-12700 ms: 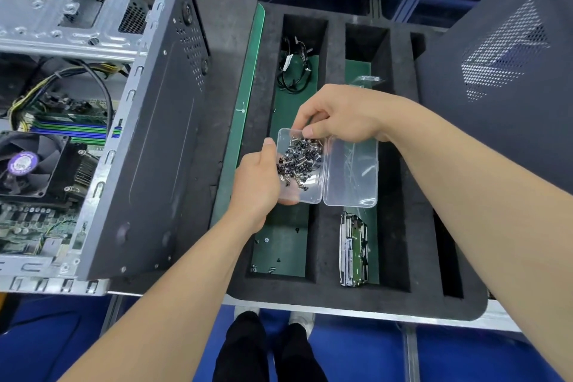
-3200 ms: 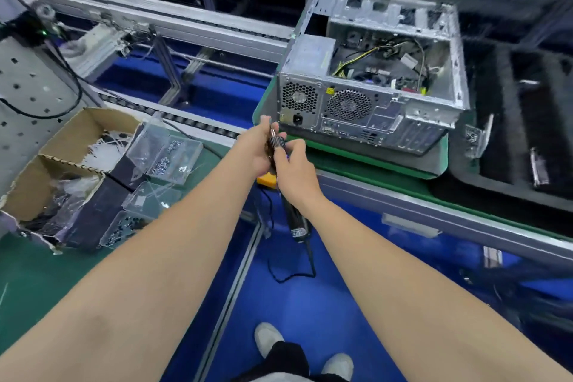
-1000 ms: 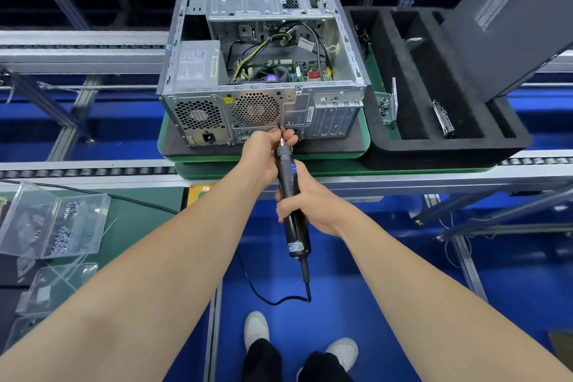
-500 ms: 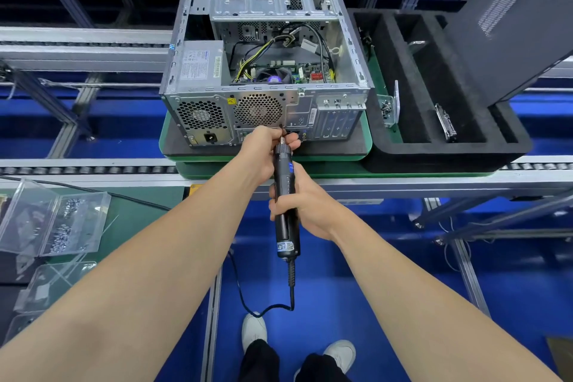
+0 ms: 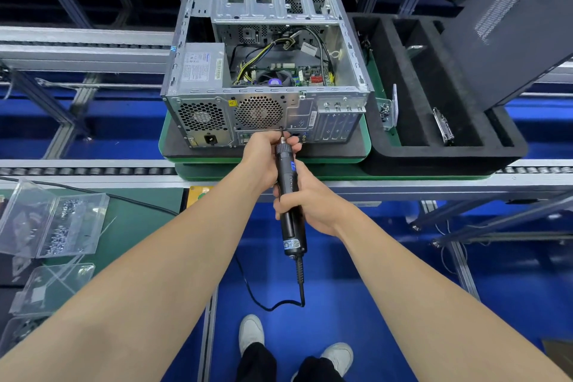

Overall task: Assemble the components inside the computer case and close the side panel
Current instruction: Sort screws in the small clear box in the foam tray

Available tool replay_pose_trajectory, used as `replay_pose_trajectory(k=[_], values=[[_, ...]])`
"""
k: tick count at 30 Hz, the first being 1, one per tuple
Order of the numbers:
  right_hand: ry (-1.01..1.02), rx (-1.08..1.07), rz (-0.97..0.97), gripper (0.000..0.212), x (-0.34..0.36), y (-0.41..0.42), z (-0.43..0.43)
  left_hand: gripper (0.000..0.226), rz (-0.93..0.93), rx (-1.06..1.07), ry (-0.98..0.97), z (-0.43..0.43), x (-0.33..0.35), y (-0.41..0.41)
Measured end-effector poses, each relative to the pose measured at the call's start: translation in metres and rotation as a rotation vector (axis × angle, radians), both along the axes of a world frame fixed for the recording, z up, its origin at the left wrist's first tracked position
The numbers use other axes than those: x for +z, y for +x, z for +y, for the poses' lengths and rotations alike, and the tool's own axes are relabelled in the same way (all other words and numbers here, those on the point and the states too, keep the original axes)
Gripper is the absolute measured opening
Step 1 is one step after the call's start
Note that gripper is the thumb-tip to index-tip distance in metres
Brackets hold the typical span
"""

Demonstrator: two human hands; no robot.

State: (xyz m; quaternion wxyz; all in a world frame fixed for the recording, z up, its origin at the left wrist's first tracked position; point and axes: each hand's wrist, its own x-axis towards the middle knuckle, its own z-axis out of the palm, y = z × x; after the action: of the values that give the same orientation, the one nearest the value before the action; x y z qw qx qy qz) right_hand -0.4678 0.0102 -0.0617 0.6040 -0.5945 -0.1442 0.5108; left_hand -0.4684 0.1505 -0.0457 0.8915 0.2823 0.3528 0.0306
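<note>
Hands first: right hand [image 5: 313, 205] wrapped tight round the middle of the black electric screwdriver [image 5: 287, 192], fingers curled fully closed on the barrel, just in front of the computer case [image 5: 263, 71]. Left hand [image 5: 263, 155] cupped round the screwdriver's nose, fingertips pinched together at the bit, right against the case's rear panel below the round fan grille [image 5: 259, 112]. Bit tip touching or nearly touching that panel; impossible to tell which, and no telling whether a screw sits under the fingertips, since the left hand covers the spot.

Case lying on its side on a dark pad over a green pallet [image 5: 167, 146], open side up, power supply [image 5: 201, 67] in its near left corner, cables and motherboard deeper inside. Side panel [image 5: 508, 28] off, leaning tilted to the right of the case, behind a black foam tray [image 5: 443, 158]; upper edge cut off by the frame. Small clear box [image 5: 387, 112] of screws just right of the case, contents too small to count. Larger clear boxes [image 5: 52, 220] well to the left of and nearer than the case.

Both forearms stretched forward and converging toward the case's rear, bare, elbows out of view. Screwdriver slanted, cord [image 5: 279, 298] looping down from its butt.
</note>
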Motion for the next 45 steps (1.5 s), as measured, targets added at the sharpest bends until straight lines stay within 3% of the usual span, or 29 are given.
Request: replay_pose_trajectory(k=[8,16,21,23,26,29,35,40,45], values=[[-0.025,0.002,-0.003,0.088,-0.002,0.001,0.0,0.011,0.01,-0.026,0.013,0.002,-0.003,0.001],[-0.123,-0.189,0.176,0.029,-0.004,-0.016,0.011,0.01,0.116,-0.037,0.15,0.001,-0.008,-0.014],[-0.126,-0.284,0.319,0.043,-0.009,-0.042,0.03,0.027,0.195,-0.06,0.247,0.007,-0.014,-0.057],[-0.092,-0.29,0.357,0.041,-0.01,-0.059,0.042,0.037,0.317,-0.03,0.33,0.01,-0.019,-0.084],[-0.078,-0.279,0.413,0.027,-0.012,-0.091,0.062,0.034,0.378,0.004,0.476,0.015,-0.027,-0.136],[-0.096,-0.23,0.382,0.016,-0.017,-0.128,0.085,0.026,0.451,0.084,0.593,0.021,-0.034,-0.193],[-0.275,-0.043,0.21,0.029,-0.037,-0.212,0.143,0.018,0.671,0.158,0.707,0.058,-0.053,-0.297],[-0.36,-0.005,0.202,0.029,-0.055,-0.254,0.192,0.018,0.821,0.047,0.827,0.104,-0.064,-0.344],[-0.475,0.026,0.045,0.029,-0.074,-0.269,0.224,0.027,0.803,-0.144,0.979,0.126,-0.08,-0.362]])
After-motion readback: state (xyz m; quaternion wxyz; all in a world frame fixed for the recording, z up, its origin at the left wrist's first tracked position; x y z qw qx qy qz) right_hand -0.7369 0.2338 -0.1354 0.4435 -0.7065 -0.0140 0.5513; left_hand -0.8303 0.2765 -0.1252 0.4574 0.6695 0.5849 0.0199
